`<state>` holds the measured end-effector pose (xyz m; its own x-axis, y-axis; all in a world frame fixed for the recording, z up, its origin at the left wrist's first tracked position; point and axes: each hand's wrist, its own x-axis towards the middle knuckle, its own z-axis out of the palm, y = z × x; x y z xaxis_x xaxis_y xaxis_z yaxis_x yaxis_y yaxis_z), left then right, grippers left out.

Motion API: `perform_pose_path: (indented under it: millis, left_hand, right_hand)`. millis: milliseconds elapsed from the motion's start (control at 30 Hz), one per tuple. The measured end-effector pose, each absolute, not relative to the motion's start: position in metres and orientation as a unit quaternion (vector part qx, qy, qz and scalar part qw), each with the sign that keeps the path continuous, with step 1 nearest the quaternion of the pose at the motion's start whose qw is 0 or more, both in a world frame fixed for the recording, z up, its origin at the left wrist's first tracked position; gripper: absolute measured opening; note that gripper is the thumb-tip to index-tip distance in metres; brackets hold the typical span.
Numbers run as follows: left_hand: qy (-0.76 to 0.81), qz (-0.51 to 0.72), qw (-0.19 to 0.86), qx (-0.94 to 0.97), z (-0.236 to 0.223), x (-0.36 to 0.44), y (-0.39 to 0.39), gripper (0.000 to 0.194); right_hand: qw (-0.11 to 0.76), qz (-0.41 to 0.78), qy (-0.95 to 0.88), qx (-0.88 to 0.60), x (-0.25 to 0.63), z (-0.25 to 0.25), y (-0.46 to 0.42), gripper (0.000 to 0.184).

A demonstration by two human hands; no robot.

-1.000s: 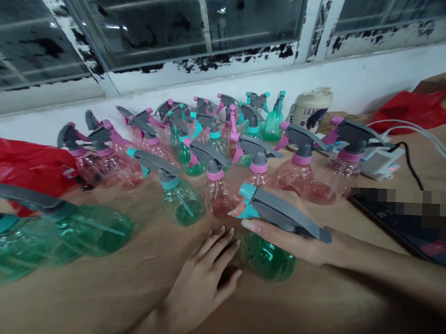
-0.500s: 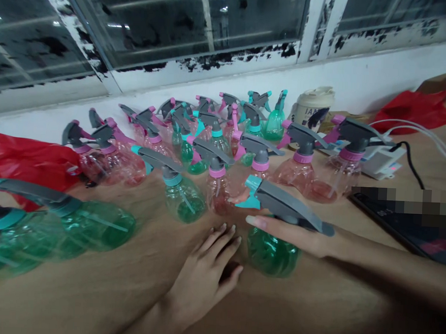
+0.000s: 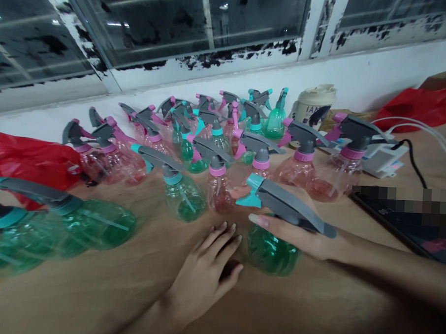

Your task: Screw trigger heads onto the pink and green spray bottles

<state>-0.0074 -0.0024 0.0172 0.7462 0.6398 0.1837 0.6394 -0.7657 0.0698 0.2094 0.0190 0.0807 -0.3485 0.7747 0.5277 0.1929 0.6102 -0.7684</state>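
A green spray bottle (image 3: 273,250) with a grey and turquoise trigger head stands on the table, a little right of the middle. My right hand (image 3: 303,234) is wrapped round its neck below the head, thumb along the near side; the other fingers are mostly hidden behind the bottle. Left of it, my left hand (image 3: 207,272) lies flat on the wooden table (image 3: 102,294), fingers stretched out and holding nothing. Just beyond the hands stand another green spray bottle (image 3: 186,200) and a pink spray bottle (image 3: 220,191).
Several pink and green spray bottles crowd the back by the wall. More green bottles (image 3: 98,225) are at the left, near a red plastic bag (image 3: 31,163). A phone (image 3: 398,219), a white power strip (image 3: 382,159) with cables and a paper cup (image 3: 314,104) are on the right.
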Motion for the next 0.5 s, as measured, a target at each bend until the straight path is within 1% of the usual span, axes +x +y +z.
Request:
perform_pose_path:
  millis: [67, 167, 367, 500]
  left_hand:
    - [0.343, 0.096, 0.000, 0.935, 0.0172, -0.0069, -0.0026, 0.046]
    - [0.344, 0.094, -0.002, 0.934, 0.0181, -0.0060, -0.0030, 0.045]
    - [0.339, 0.116, -0.002, 0.934, 0.0174, -0.0064, -0.0034, 0.042]
    - [0.343, 0.106, -0.005, 0.933, 0.0166, -0.0064, -0.0038, 0.043]
  right_hand:
    - [0.466, 0.301, -0.764, -0.329, 0.2098, 0.0819, 0.0178, 0.005]
    - [0.465, 0.288, -0.766, -0.337, 0.2091, 0.0855, 0.0159, 0.007]
    - [0.459, 0.267, -0.780, -0.332, 0.2076, 0.0892, 0.0153, 0.016]
    - [0.458, 0.264, -0.773, -0.350, 0.2077, 0.0893, 0.0137, 0.022]
